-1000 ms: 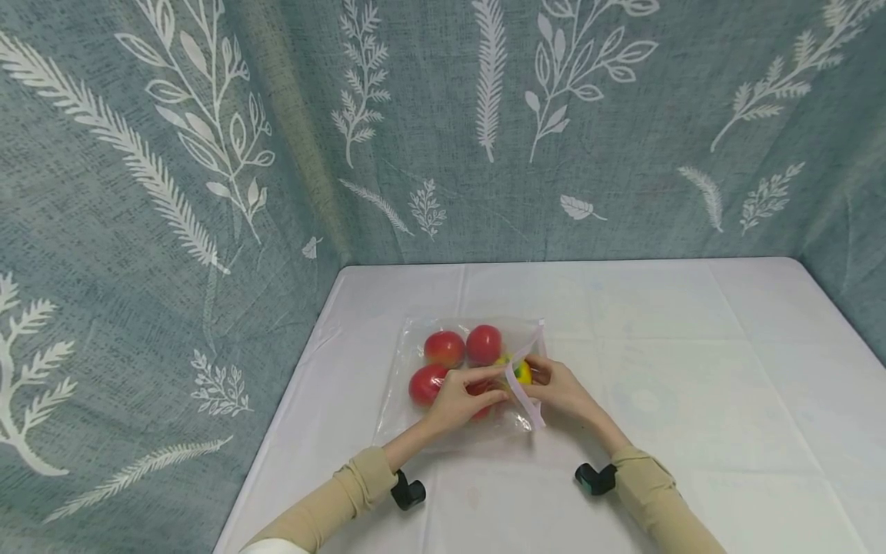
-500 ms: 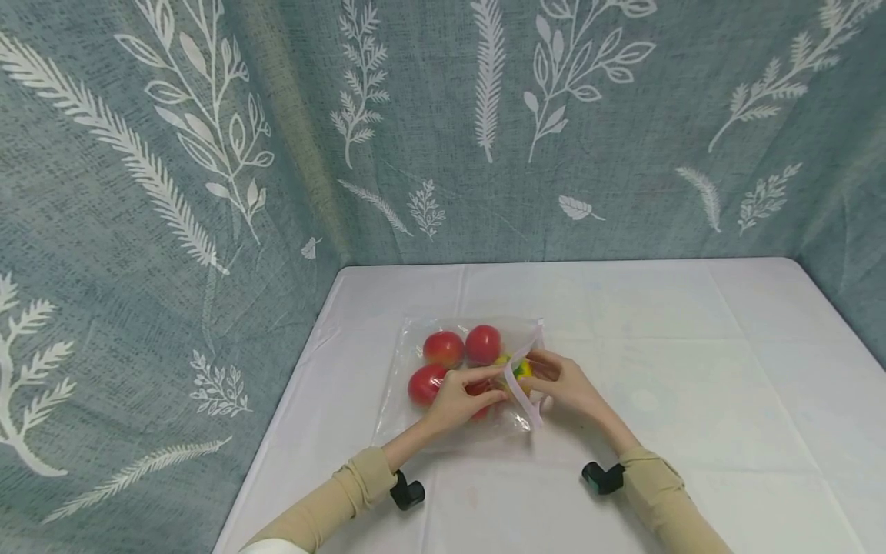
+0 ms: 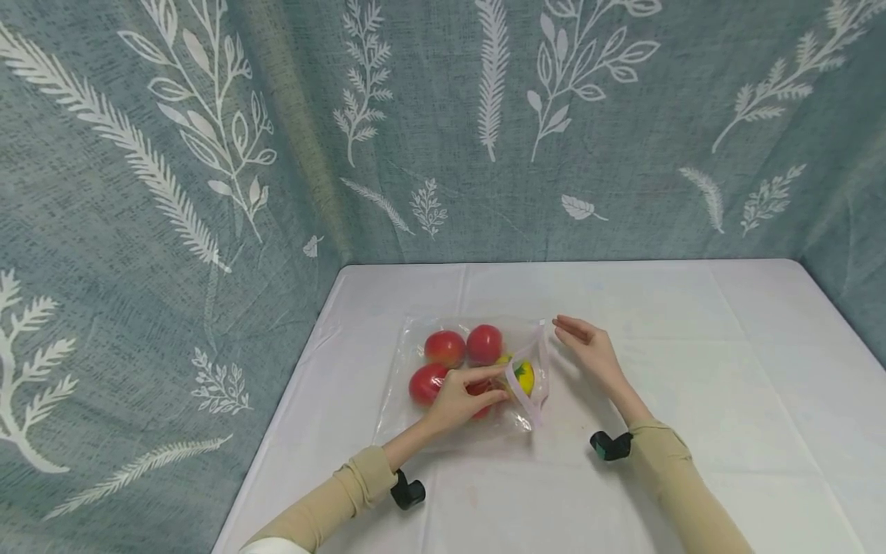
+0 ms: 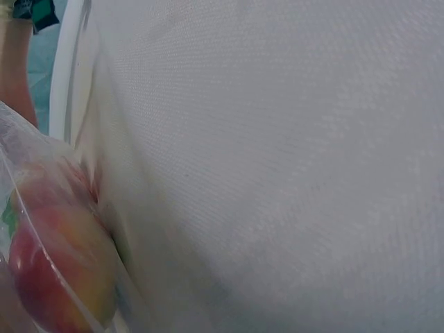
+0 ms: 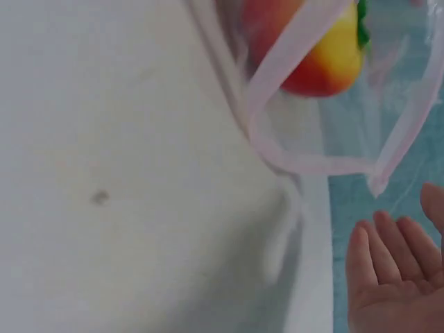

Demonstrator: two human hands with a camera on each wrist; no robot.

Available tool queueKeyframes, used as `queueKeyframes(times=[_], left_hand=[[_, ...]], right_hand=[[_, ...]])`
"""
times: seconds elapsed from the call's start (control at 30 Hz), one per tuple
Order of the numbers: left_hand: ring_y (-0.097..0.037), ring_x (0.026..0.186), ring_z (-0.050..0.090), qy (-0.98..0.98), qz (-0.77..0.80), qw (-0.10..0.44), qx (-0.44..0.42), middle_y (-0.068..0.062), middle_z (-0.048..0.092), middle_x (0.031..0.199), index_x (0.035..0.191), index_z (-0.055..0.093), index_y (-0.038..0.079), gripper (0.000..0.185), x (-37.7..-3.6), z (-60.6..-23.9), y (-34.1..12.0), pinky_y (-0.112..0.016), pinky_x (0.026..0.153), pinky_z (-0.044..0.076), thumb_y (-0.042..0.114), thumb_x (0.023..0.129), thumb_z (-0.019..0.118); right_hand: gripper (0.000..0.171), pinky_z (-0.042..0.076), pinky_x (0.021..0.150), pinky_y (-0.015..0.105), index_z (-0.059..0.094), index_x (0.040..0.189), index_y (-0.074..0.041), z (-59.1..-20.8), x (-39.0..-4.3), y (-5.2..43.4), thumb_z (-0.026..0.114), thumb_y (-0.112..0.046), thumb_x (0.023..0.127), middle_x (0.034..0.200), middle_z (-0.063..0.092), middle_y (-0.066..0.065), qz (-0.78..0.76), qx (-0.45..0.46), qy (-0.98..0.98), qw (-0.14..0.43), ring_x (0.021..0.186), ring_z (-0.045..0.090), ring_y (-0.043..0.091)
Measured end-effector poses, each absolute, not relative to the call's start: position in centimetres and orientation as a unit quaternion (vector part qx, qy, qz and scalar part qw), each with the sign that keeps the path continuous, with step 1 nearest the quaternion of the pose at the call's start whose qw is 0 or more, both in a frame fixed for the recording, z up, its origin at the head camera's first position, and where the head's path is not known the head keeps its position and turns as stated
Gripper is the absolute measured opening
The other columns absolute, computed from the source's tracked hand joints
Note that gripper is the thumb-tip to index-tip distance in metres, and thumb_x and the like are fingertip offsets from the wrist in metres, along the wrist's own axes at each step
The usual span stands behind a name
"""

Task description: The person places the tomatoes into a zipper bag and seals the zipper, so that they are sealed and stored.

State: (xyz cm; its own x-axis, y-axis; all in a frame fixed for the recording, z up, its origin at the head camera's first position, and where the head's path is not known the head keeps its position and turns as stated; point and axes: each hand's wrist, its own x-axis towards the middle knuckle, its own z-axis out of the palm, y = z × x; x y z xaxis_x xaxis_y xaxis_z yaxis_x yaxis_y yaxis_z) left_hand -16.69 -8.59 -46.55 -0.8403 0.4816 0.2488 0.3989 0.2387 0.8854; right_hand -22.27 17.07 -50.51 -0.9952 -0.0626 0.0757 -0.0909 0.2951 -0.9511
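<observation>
Clear zip bag point(image 3: 471, 377) of red fruit is lying on the white table point(image 3: 692, 369); the left hand point(image 3: 460, 396) is still pinching its mouth, while the right hand point(image 3: 588, 350), having let go, is hovering with fingers spread beside it.

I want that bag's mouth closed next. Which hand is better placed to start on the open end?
Probably the right hand: it is free, open, beside the gaping mouth of the bag. The left hand already pinches the bag's upper lip.
</observation>
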Motion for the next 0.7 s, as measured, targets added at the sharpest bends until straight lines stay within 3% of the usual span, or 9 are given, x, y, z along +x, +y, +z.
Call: queueKeyframes(times=[0.17, 0.3, 0.4, 0.6, 0.7], left_hand=[[-0.013, 0.084, 0.061, 0.788, 0.547, 0.04, 0.279, -0.016, 0.07, 0.111, 0.119, 0.064, -0.001, 0.041, -16.7, -46.5, -8.7, -0.023, 0.079, 0.055, 0.003, 0.079, 0.074], [-0.024, 0.089, 0.063, 0.787, 0.547, 0.045, 0.281, -0.016, 0.068, 0.114, 0.119, 0.064, -0.002, 0.042, -16.6, -46.4, -8.7, -0.024, 0.082, 0.055, 0.002, 0.078, 0.074], [-0.031, 0.091, 0.063, 0.787, 0.546, 0.046, 0.284, -0.017, 0.068, 0.114, 0.119, 0.064, -0.002, 0.042, -16.6, -46.3, -8.8, -0.025, 0.082, 0.055, 0.002, 0.078, 0.074], [-0.033, 0.091, 0.063, 0.786, 0.546, 0.047, 0.287, -0.018, 0.068, 0.112, 0.117, 0.064, -0.004, 0.041, -16.6, -46.3, -8.8, -0.033, 0.084, 0.056, 0.001, 0.078, 0.074], [-0.023, 0.089, 0.064, 0.784, 0.549, 0.044, 0.287, -0.019, 0.069, 0.111, 0.116, 0.065, -0.004, 0.04, -17.1, -47.0, -9.0, -0.036, 0.084, 0.057, -0.001, 0.077, 0.074]], right_hand=[[0.041, 0.043, 0.103, 0.043, 0.047, 0.136, 0.003, -51.0, -24.0, 17.1, 0.051, -0.015, 0.099, 0.139, 0.049, 0.024, 0.571, 0.099, -0.815, 0.021, 0.125, 0.049, 0.038], [0.039, 0.044, 0.101, 0.043, 0.048, 0.134, 0.005, -51.6, -25.0, 17.1, 0.05, 0.002, 0.095, 0.139, 0.047, 0.026, 0.562, 0.143, -0.814, 0.033, 0.124, 0.049, 0.042], [0.041, 0.045, 0.1, 0.041, 0.051, 0.133, 0.002, -51.9, -25.5, 17.1, 0.052, 0.007, 0.092, 0.137, 0.05, 0.024, 0.56, 0.156, -0.813, 0.028, 0.123, 0.051, 0.04], [0.036, 0.047, 0.098, 0.023, 0.057, 0.128, 0.0, -52.2, -26.0, 17.0, 0.058, -0.001, 0.092, 0.136, 0.054, 0.018, 0.562, 0.163, -0.811, 0.006, 0.123, 0.053, 0.033], [0.033, 0.046, 0.095, 0.015, 0.06, 0.125, 0.0, -52.1, -25.9, 16.9, 0.06, -0.003, 0.091, 0.134, 0.056, 0.016, 0.561, 0.158, -0.812, 0.008, 0.122, 0.054, 0.031]])
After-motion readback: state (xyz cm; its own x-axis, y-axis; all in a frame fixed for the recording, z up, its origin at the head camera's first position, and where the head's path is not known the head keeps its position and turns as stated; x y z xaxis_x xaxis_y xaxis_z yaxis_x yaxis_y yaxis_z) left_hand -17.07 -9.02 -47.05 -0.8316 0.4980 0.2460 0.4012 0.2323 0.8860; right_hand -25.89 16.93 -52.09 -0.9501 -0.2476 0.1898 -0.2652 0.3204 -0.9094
